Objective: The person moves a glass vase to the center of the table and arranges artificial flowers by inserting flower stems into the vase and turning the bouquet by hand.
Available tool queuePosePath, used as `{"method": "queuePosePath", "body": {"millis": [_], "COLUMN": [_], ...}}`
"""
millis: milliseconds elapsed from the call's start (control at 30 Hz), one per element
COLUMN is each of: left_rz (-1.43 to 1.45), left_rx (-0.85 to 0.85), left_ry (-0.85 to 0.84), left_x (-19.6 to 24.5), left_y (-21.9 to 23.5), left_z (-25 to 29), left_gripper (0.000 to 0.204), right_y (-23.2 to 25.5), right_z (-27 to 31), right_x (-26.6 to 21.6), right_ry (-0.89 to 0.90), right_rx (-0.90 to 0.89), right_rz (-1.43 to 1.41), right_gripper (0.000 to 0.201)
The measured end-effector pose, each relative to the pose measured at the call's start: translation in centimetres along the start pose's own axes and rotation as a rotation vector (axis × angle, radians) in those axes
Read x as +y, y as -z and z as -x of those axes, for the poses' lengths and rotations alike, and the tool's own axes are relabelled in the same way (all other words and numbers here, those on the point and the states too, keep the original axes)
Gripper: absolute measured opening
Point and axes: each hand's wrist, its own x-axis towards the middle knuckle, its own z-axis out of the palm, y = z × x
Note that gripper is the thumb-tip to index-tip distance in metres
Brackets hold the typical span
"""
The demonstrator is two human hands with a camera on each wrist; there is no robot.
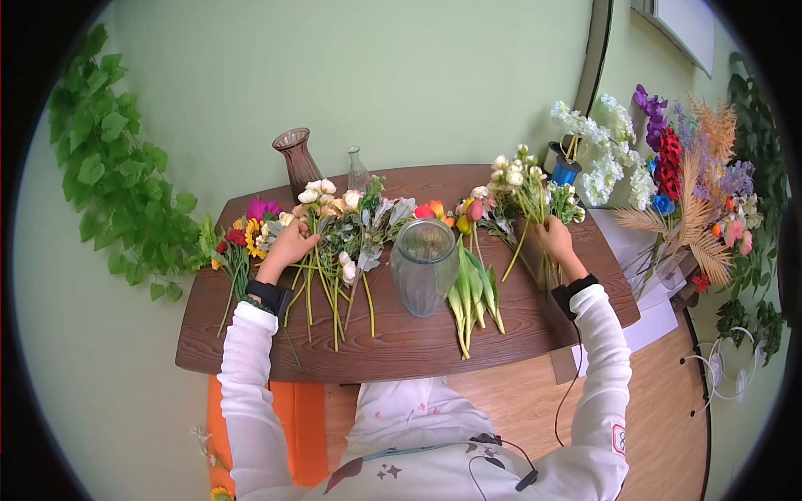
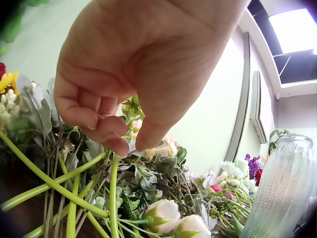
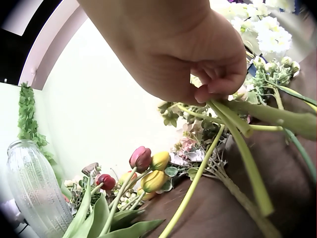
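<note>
At the left of the dark wooden table, my left hand [image 1: 291,244] pinches a green flower stem [image 2: 114,173] between thumb and fingertips. White roses [image 1: 314,191] and grey-green leaves lie around it, with crossed stems [image 2: 74,191] below the hand. On the right side, my right hand [image 1: 555,240] grips several green stems [image 3: 237,134] of a spray of small white blooms [image 1: 514,174], their cut ends pointing down over the table. Between the hands stands a clear ribbed glass vase [image 1: 424,271]. Tulips [image 1: 474,288] with broad green leaves lie just right of it.
A purple-tinted vase [image 1: 297,159] and a small glass bottle [image 1: 357,169] stand at the table's back edge. Sunflowers and red blooms [image 1: 242,237] lie far left. White blossoms in a blue container [image 1: 565,171] and mixed dried flowers [image 1: 685,196] fill the right side. An orange seat [image 1: 296,426] is below.
</note>
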Motion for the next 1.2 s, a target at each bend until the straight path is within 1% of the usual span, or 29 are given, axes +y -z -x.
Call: {"method": "queuePosePath", "body": {"millis": [33,67,133,200,233,267,300,333,400,433,467,533,567,600,667,733,800,833,867,900,933,1000,1067,1200], "left_rz": [0.000,-0.009,-0.017,-0.053,-0.053,-0.009,0.035,0.036,0.228,0.310,0.311,0.524,0.500,0.474,0.529,0.583,0.635,0.784,0.931,0.902,0.898,0.936,0.931,0.970], "left_rx": [0.000,0.016,0.032,0.175,0.176,0.192,0.209,0.211,0.186,0.222,0.227,0.105,0.036,-0.033,-0.076,-0.089,-0.100,-0.134,-0.168,-0.201,-0.197,-0.302,-0.294,-0.309], "left_ry": [-0.003,-0.008,-0.015,-0.073,-0.076,-0.096,-0.117,-0.117,-0.261,-0.336,-0.335,-0.480,-0.483,-0.485,-0.593,-0.591,-0.593,-0.606,-0.618,-0.588,-0.592,-0.542,-0.547,-0.540], "left_x": [0.1,0.2,0.5,1.0,1.7,3.0,4.4,6.1,9.9,11.2,12.8,16.6,18.6,20.3,22.2,23.7,24.8,25.2,25.4,25.3,25.1,24.6,24.4,23.9], "left_y": [0.0,0.0,0.0,0.0,0.2,0.8,1.3,1.9,2.9,2.7,2.7,3.1,3.8,4.1,3.4,2.5,1.9,1.7,1.8,2.1,2.2,2.2,2.4,2.0], "left_z": [0.0,0.1,0.3,0.4,0.5,0.7,0.9,1.5,2.6,2.8,3.4,5.0,6.2,7.1,7.4,7.1,6.6,6.2,5.9,5.8,5.7,5.6,5.8,5.4], "left_gripper": [0.043,0.044,0.045,0.041,0.041,0.035,0.029,0.029,0.017,0.015,0.015,0.019,0.020,0.022,0.029,0.032,0.035,0.037,0.039,0.035,0.035,0.033,0.032,0.029], "right_y": [0.2,0.4,1.4,2.6,3.5,4.2,4.6,5.2,6.8,7.7,9.0,10.7,10.0,10.2,11.0,10.6,10.9,10.9,10.8,10.8,10.9,10.8,10.7,10.6], "right_z": [0.0,0.0,-0.3,-0.3,0.1,0.3,0.3,0.7,2.0,3.0,4.2,6.3,6.4,7.0,8.4,8.6,9.0,9.4,9.5,9.5,9.4,9.5,9.7,10.1], "right_x": [-0.1,-0.3,-0.9,-1.8,-2.8,-3.7,-4.4,-5.5,-8.5,-10.2,-12.0,-15.0,-15.4,-16.4,-18.7,-19.8,-20.8,-21.6,-22.0,-22.2,-22.4,-22.6,-22.7,-23.2], "right_ry": [0.015,0.013,0.061,0.060,0.136,0.214,0.251,0.252,0.328,0.332,0.338,0.275,0.406,0.411,0.450,0.472,0.506,0.506,0.513,0.542,0.569,0.565,0.545,0.583], "right_rx": [0.060,0.061,0.128,0.132,0.181,0.230,0.214,0.215,0.172,0.136,0.135,-0.065,-0.013,-0.017,-0.163,-0.164,-0.211,-0.201,-0.200,-0.186,-0.171,-0.185,-0.222,-0.187], "right_rz": [-0.021,-0.020,-0.198,-0.243,-0.303,-0.363,-0.441,-0.440,-0.647,-0.704,-0.704,-0.793,-0.820,-0.822,-0.960,-0.984,-0.909,-0.969,-0.972,-0.942,-0.911,-0.906,-0.890,-0.981], "right_gripper": [0.024,0.024,0.023,0.022,0.022,0.022,0.020,0.020,0.020,0.018,0.018,0.019,0.017,0.017,0.016,0.015,0.016,0.016,0.016,0.017,0.017,0.019,0.022,0.022]}}
